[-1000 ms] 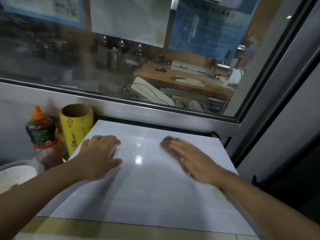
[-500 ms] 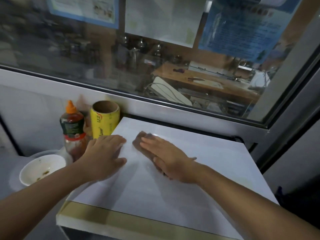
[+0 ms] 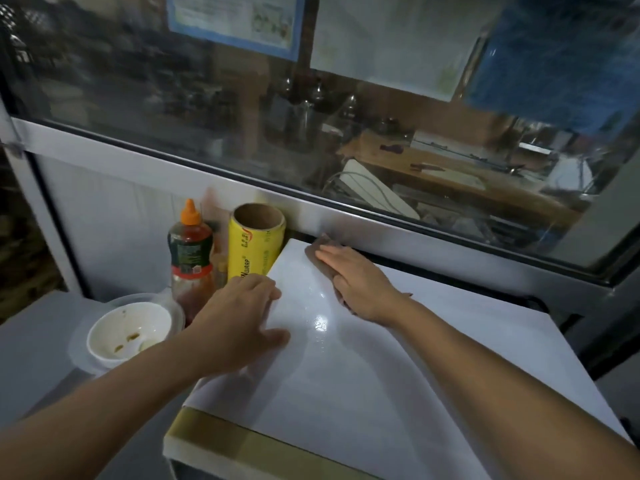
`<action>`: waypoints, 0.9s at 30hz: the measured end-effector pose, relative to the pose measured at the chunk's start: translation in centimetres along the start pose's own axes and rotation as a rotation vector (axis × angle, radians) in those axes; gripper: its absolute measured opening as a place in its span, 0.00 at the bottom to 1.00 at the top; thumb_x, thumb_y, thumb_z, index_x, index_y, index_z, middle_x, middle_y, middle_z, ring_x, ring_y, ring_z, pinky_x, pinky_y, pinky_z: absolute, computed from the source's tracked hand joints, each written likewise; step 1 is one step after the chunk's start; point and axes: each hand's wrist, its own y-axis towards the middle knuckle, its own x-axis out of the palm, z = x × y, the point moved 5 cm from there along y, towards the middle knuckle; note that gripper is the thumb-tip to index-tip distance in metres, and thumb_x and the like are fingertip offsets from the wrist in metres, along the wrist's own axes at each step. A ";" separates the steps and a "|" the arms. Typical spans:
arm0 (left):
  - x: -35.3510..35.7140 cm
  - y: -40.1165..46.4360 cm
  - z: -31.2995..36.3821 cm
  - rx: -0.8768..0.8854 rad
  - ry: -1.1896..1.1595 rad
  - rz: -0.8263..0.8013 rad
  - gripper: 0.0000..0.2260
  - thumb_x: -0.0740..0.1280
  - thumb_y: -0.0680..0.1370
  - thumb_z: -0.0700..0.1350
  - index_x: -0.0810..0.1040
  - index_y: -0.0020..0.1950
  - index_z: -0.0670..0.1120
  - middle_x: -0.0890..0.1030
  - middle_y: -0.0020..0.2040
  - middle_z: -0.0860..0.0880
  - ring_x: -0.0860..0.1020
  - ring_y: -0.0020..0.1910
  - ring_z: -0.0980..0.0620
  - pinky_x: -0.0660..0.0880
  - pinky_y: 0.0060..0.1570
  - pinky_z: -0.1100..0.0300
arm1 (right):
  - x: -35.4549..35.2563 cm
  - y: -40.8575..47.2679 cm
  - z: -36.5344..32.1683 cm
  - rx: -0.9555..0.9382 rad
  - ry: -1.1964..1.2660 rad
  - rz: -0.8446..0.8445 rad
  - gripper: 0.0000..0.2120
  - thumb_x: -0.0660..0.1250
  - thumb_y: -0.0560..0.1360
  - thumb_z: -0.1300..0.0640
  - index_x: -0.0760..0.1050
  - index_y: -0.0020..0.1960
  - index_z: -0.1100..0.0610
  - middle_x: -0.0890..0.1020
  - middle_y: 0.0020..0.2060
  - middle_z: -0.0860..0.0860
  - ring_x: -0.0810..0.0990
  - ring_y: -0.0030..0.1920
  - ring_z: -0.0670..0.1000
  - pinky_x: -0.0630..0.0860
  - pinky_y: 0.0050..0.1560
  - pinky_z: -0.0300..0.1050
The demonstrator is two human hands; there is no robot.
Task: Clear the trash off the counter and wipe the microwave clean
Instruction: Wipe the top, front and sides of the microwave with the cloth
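The white microwave [image 3: 398, 368] fills the lower middle of the head view, its top wet and shiny. My right hand [image 3: 360, 278] lies flat on a brown cloth [image 3: 317, 249] at the top's far left corner, fingers pressing it down against the window frame. Most of the cloth is hidden under the hand. My left hand [image 3: 239, 317] rests flat on the left edge of the top, fingers spread, holding nothing. On the counter to the left stands a used white bowl [image 3: 128, 336] with brown food residue, set on a clear lid.
A sauce bottle [image 3: 190, 251] with an orange cap and a yellow cling-wrap roll [image 3: 254, 240] stand upright against the microwave's left side. A glass window [image 3: 311, 116] in a metal frame runs right behind the microwave. The grey counter [image 3: 31, 368] extends left.
My right hand has slid the cloth from the middle of the top leftward and away, up to the far left corner. My left hand has stayed on the left edge.
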 end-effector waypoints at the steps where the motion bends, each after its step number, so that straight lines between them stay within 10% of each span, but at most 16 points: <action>1: -0.1 -0.3 0.1 -0.004 -0.013 0.006 0.26 0.66 0.73 0.60 0.67 0.69 0.53 0.67 0.69 0.56 0.66 0.65 0.55 0.64 0.64 0.62 | 0.3 -0.8 -1.3 -0.062 0.003 -0.021 0.24 0.52 0.80 0.61 0.59 0.75 0.51 0.59 0.75 0.47 0.55 0.75 0.48 0.51 0.75 0.44; 5: -0.4 -1.8 -0.5 -0.087 -0.139 0.052 0.26 0.69 0.72 0.57 0.65 0.68 0.54 0.69 0.67 0.56 0.69 0.60 0.58 0.66 0.58 0.65 | 0.6 -6.2 -4.0 -0.321 0.156 -0.084 0.24 0.53 0.77 0.61 0.62 0.73 0.52 0.63 0.73 0.44 0.55 0.74 0.41 0.48 0.73 0.34; 9: 0.0 -2.5 -1.9 -0.198 -0.200 0.024 0.28 0.70 0.71 0.58 0.64 0.67 0.54 0.71 0.65 0.54 0.71 0.60 0.54 0.70 0.58 0.61 | -0.9 -3.3 -0.1 -0.139 0.169 -0.058 0.24 0.55 0.77 0.66 0.65 0.72 0.53 0.65 0.72 0.47 0.61 0.71 0.45 0.56 0.71 0.38; 14: 0.7 -2.3 -2.2 -0.220 -0.301 0.042 0.34 0.72 0.70 0.57 0.59 0.71 0.54 0.70 0.66 0.53 0.71 0.62 0.53 0.72 0.58 0.61 | 0.4 3.9 0.1 -0.022 0.227 0.013 0.20 0.53 0.78 0.62 0.67 0.69 0.53 0.74 0.54 0.51 0.71 0.38 0.35 0.67 0.39 0.29; 17: 0.9 -2.4 -2.4 -0.211 -0.310 0.056 0.34 0.72 0.69 0.57 0.59 0.70 0.53 0.71 0.66 0.53 0.71 0.60 0.54 0.71 0.56 0.62 | 1.1 5.5 0.0 -0.021 0.188 0.029 0.20 0.53 0.77 0.58 0.68 0.68 0.52 0.78 0.58 0.54 0.79 0.43 0.51 0.72 0.45 0.43; 23: 0.9 -2.3 -2.6 -0.240 -0.332 0.031 0.35 0.73 0.68 0.57 0.60 0.69 0.53 0.71 0.66 0.52 0.71 0.62 0.52 0.71 0.58 0.59 | 1.1 5.6 -0.3 -0.046 0.156 -0.007 0.21 0.53 0.77 0.59 0.68 0.69 0.51 0.70 0.69 0.50 0.77 0.46 0.53 0.71 0.44 0.45; 27: 0.8 -2.4 -2.4 -0.264 -0.314 0.034 0.34 0.73 0.68 0.58 0.59 0.69 0.53 0.71 0.66 0.52 0.72 0.62 0.51 0.71 0.59 0.57 | 1.1 4.2 -1.5 -0.112 0.085 -0.035 0.24 0.55 0.76 0.65 0.66 0.71 0.54 0.67 0.71 0.51 0.69 0.65 0.52 0.66 0.66 0.49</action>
